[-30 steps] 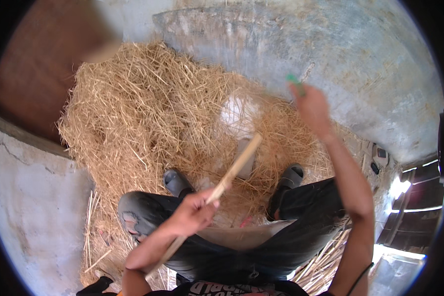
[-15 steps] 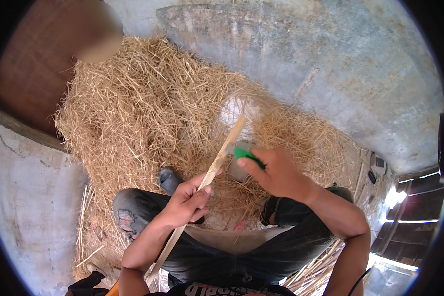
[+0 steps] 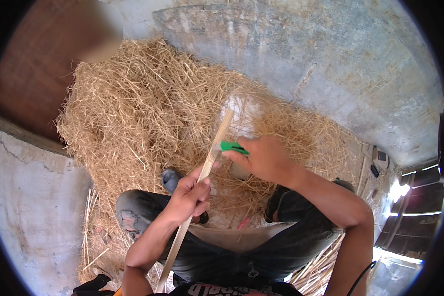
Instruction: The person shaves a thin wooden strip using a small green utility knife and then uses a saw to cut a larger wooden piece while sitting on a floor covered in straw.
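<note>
A long, flat pale strip, wood or bamboo by its look (image 3: 222, 128), slants up from my lap between my knees. My left hand (image 3: 188, 196) is closed round its middle, thumb on top. In my right hand (image 3: 270, 159) is a green-handled utility knife (image 3: 230, 147), gripped with the thumb along its side. Its short blade meets the right edge of the strip, above my left hand. The strip's lower end passes beneath my left forearm toward my body.
Shavings or straw (image 3: 128, 108) lie heaped ahead and to the left, against a stained wall (image 3: 291, 44). A dark shoe (image 3: 170, 180) shows by my left knee. Several thin sticks (image 3: 316, 269) lie at lower right. Two small dark objects (image 3: 375, 171) sit near the right wall.
The knife in my right hand has moved left and slightly up along the strip's edge. The strip's top has swung a little left and now stands steeper.
</note>
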